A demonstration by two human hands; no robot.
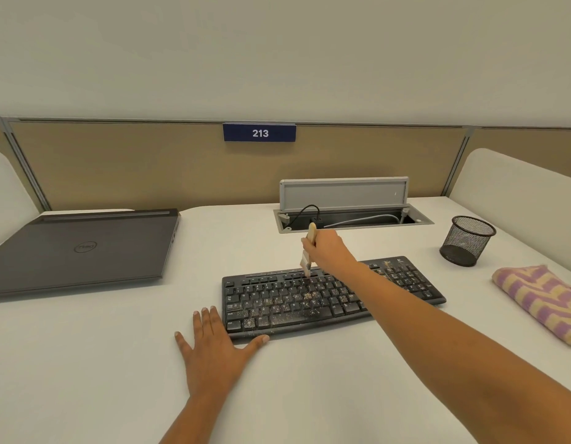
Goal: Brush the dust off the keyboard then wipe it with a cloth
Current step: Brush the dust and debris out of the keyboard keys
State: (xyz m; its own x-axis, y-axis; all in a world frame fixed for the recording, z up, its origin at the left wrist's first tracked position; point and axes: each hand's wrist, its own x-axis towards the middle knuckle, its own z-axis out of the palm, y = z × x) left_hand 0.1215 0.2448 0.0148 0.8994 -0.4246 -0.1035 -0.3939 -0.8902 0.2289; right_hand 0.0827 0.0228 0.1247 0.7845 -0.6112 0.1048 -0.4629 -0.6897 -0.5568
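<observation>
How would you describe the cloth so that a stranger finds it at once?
Start at the white desk and go to its right edge, past the black keyboard. The cloth lies folded there, in front of the black mesh cup. It alone is soft, with purple and yellow stripes.

Head view, forward-down over desk (117,363)

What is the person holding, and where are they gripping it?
The right hand grips a small brush by its wooden handle, bristles on the keyboard. The left hand holds nothing, flat on the desk.
</observation>
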